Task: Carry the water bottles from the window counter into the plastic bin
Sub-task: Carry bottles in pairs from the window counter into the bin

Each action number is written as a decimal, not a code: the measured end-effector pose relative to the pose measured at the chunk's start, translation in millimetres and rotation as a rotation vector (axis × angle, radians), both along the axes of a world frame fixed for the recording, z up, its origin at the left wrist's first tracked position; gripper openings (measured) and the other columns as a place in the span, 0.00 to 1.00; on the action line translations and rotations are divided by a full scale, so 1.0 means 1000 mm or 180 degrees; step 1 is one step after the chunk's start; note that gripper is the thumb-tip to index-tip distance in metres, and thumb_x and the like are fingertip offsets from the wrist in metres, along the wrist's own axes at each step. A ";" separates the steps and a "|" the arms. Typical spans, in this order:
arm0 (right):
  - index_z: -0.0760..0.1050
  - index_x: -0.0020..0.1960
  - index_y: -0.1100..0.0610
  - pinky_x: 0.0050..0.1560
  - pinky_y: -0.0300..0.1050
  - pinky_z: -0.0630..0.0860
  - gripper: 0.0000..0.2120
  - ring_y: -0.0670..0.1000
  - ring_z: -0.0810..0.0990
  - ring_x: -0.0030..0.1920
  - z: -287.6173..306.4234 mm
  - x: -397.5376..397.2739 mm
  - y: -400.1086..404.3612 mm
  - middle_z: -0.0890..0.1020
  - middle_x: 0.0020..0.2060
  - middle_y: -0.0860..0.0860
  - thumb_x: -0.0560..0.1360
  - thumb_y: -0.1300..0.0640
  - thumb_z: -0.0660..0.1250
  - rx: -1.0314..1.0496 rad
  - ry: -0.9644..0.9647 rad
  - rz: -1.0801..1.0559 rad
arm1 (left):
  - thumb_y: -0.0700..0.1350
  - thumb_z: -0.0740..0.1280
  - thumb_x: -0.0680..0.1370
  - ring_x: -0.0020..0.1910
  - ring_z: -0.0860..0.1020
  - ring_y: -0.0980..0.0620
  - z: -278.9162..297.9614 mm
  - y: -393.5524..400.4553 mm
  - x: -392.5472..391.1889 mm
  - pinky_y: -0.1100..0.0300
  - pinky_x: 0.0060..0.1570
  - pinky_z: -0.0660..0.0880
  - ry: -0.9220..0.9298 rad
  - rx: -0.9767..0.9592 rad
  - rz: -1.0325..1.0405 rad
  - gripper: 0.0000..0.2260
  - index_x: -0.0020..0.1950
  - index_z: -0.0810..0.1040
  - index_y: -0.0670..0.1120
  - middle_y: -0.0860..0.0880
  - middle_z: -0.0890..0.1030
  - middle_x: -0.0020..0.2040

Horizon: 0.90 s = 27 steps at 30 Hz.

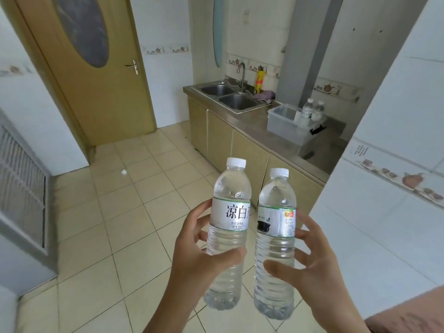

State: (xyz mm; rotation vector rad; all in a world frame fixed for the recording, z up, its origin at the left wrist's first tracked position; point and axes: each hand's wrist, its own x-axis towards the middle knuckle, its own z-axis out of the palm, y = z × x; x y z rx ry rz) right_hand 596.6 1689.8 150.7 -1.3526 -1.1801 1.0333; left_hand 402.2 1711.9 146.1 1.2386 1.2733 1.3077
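Two clear water bottles with white caps stand upright in front of me over the tiled floor. My left hand grips the left bottle round its ribbed middle. My right hand grips the right bottle the same way. Farther off, a translucent plastic bin sits on the steel counter at the right. Two more bottles stand upright at the bin's far right end; I cannot tell if they are inside it or behind it.
A double steel sink with a tap lies left of the bin, over beige cabinets. A white tiled wall corner juts in at the right. A closed wooden door is at the far left. A small white scrap lies on the floor.
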 end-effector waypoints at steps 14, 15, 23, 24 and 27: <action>0.70 0.64 0.41 0.37 0.35 0.78 0.46 0.47 0.84 0.44 -0.017 0.018 0.264 0.82 0.48 0.50 0.56 0.74 0.79 -0.0195 -0.0075 -0.0444 | 0.46 0.80 0.54 0.51 0.78 0.52 -0.020 0.300 0.016 0.48 0.54 0.79 0.0053 -0.0183 -0.0470 0.39 0.58 0.72 0.74 0.62 0.82 0.57; 0.70 0.64 0.41 0.37 0.37 0.78 0.46 0.48 0.84 0.43 -0.016 0.018 0.281 0.82 0.48 0.50 0.56 0.74 0.79 -0.0197 -0.0066 -0.0501 | 0.46 0.80 0.54 0.52 0.78 0.51 -0.020 0.322 0.018 0.48 0.54 0.79 0.0046 -0.0204 -0.0520 0.39 0.58 0.73 0.74 0.61 0.82 0.57; 0.71 0.62 0.37 0.46 0.53 0.81 0.45 0.50 0.85 0.45 -0.014 0.040 0.403 0.81 0.51 0.50 0.56 0.73 0.80 -0.0274 0.0092 -0.0805 | 0.48 0.79 0.52 0.56 0.77 0.52 -0.020 0.459 0.048 0.55 0.51 0.77 0.0042 -0.0314 -0.0805 0.39 0.58 0.73 0.72 0.62 0.81 0.57; 0.71 0.62 0.37 0.47 0.53 0.81 0.45 0.49 0.85 0.45 -0.016 0.046 0.418 0.81 0.51 0.50 0.56 0.73 0.80 -0.0281 0.0100 -0.0831 | 0.49 0.79 0.51 0.56 0.77 0.52 -0.020 0.475 0.056 0.54 0.52 0.78 0.0044 -0.0330 -0.0822 0.39 0.58 0.73 0.72 0.62 0.81 0.57; 0.71 0.63 0.39 0.46 0.49 0.80 0.46 0.48 0.84 0.46 -0.021 0.071 0.465 0.81 0.52 0.50 0.55 0.72 0.80 -0.0318 0.0105 -0.0873 | 0.50 0.79 0.51 0.56 0.77 0.52 -0.020 0.524 0.082 0.49 0.55 0.78 0.0014 -0.0353 -0.0829 0.39 0.58 0.73 0.72 0.61 0.81 0.57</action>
